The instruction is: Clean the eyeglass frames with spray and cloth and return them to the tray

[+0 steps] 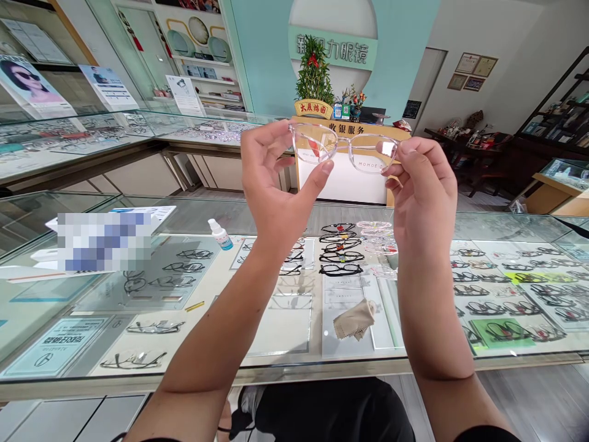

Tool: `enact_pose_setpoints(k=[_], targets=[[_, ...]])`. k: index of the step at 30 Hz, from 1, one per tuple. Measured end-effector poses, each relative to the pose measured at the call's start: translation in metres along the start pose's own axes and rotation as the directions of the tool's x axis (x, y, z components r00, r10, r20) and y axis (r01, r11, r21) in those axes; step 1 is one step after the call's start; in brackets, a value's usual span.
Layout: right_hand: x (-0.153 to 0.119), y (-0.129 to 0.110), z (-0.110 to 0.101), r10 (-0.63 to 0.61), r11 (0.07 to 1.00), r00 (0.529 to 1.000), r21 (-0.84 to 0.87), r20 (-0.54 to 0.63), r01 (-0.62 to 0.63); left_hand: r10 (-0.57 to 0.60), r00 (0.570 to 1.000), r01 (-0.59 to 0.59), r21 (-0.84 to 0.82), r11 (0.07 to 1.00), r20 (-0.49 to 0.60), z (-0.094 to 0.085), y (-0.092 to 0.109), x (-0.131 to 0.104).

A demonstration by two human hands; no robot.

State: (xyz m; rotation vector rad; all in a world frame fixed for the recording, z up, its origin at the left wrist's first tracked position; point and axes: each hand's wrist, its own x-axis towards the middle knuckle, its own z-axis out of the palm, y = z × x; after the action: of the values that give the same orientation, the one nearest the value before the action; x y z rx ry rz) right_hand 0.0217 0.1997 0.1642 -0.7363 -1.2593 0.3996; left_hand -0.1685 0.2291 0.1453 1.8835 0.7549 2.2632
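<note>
Both my hands hold up a pair of clear-framed glasses above the glass counter, lenses spread between them. My left hand pinches the frame's left corner, its thumb close to the lower rim of that lens. At the other end, the fingers of my right hand are closed on the right hinge area. Faint lettering shows on the right lens. Below, a crumpled beige cleaning cloth lies on the counter. Black-framed glasses sit in a column behind it, and a white spray bottle stands to the left.
The glass display counter runs across in front of me, with many eyeglasses inside, such as frames on the right. Partly blurred papers lie at left. Farther back are a cash desk with a plant and another showcase.
</note>
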Motion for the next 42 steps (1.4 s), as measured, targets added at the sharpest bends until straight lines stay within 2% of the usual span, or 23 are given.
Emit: enact_pose_setpoints(k=[5, 9, 14, 20, 26, 30, 35, 42], targets=[[-0.001, 0.0, 0.0, -0.004, 0.999, 0.999, -0.047, 0.035, 0.006, -0.159, 0.987, 0.157, 0.044, 0.987, 0.038, 0.001, 0.001, 0.003], [-0.002, 0.0, 0.001, -0.006, 0.999, 0.999, -0.051, 0.038, 0.008, -0.184, 0.983, 0.183, 0.026, 0.983, 0.018, 0.005, -0.005, 0.002], [-0.004, -0.002, 0.005, 0.014, 0.999, 0.999, -0.032, 0.046, -0.012, -0.055, 0.998, 0.053, -0.098, 0.994, -0.012, 0.008, -0.014, -0.003], [-0.006, -0.005, 0.008, 0.034, 0.999, 0.999, 0.002, 0.037, -0.034, -0.109, 0.994, 0.109, -0.011, 0.994, -0.005, 0.007, -0.012, -0.003], [-0.007, -0.003, 0.007, 0.005, 0.999, 0.999, 0.039, 0.039, -0.006, -0.078, 0.997, 0.077, -0.108, 0.991, -0.005, 0.006, -0.025, -0.002], [-0.007, -0.003, 0.006, 0.003, 0.998, 0.998, 0.056, 0.059, -0.007, 0.009, 1.0, -0.007, -0.237, 0.971, 0.006, 0.005, -0.034, -0.002], [-0.006, -0.002, 0.005, 0.028, 0.996, 0.998, 0.087, 0.064, -0.033, 0.0, 0.999, 0.005, -0.119, 0.993, 0.049, 0.005, -0.038, -0.004], [-0.002, 0.01, -0.002, -0.012, 1.0, 0.99, 0.015, 0.143, 0.01, 0.081, 0.996, -0.075, -0.123, 0.99, 0.038, 0.006, -0.043, -0.002]])
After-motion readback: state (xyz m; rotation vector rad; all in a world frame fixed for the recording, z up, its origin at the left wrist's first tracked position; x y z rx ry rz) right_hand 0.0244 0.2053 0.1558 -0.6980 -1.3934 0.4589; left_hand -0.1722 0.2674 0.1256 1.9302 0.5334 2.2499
